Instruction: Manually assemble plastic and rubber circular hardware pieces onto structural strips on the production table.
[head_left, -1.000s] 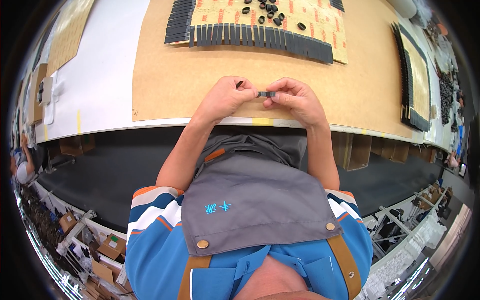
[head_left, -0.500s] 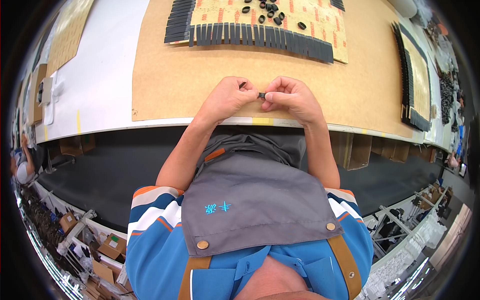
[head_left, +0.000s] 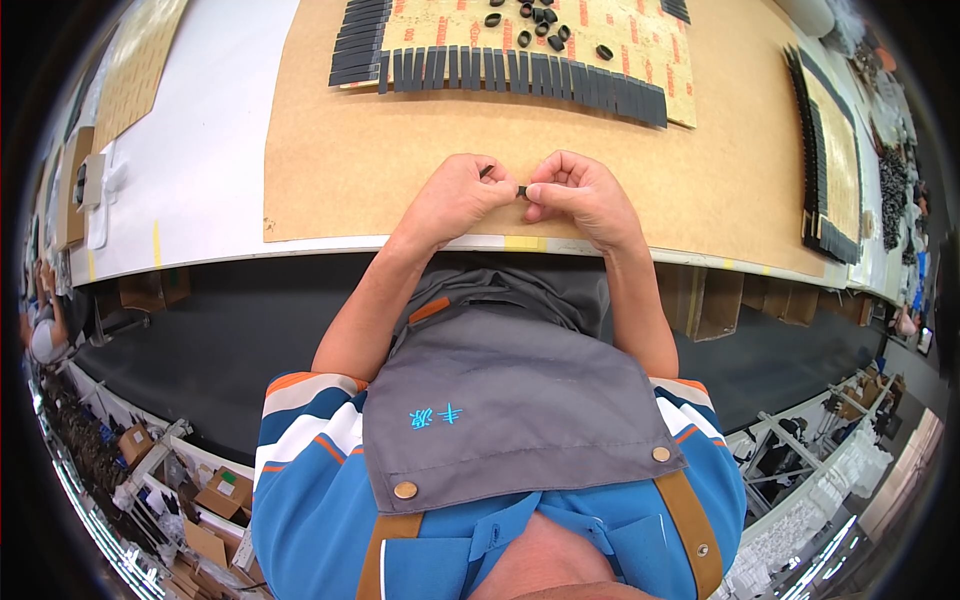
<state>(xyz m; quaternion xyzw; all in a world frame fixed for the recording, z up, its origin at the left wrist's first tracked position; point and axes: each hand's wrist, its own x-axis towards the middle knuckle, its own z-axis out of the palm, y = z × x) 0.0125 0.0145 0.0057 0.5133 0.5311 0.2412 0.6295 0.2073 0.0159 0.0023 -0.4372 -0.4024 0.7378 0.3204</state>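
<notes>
Left hand (head_left: 458, 195) and right hand (head_left: 578, 192) brought together at the near edge of a large brown cardboard sheet (head_left: 330, 160), knuckles up, fingers curled. Small black strip-like piece (head_left: 521, 190) pinched between the fingertips of both hands, mostly hidden by them; shape hard to make out. Both hands closed around that piece, resting low over the cardboard.

Farther from the body, on the same cardboard, a tan printed backing sheet (head_left: 640, 40) edged with a long row of flat black rectangular strips (head_left: 520, 75) set side by side. Above that row, a loose scatter of small black rings (head_left: 540, 20) on the backing sheet.

Off to the right, a second tan sheet lined with black strips (head_left: 825, 150), seen at an angle near the rim. Beneath the cardboard, a white worktable (head_left: 200, 170), with a small white object (head_left: 100, 185) near its left edge.
</notes>
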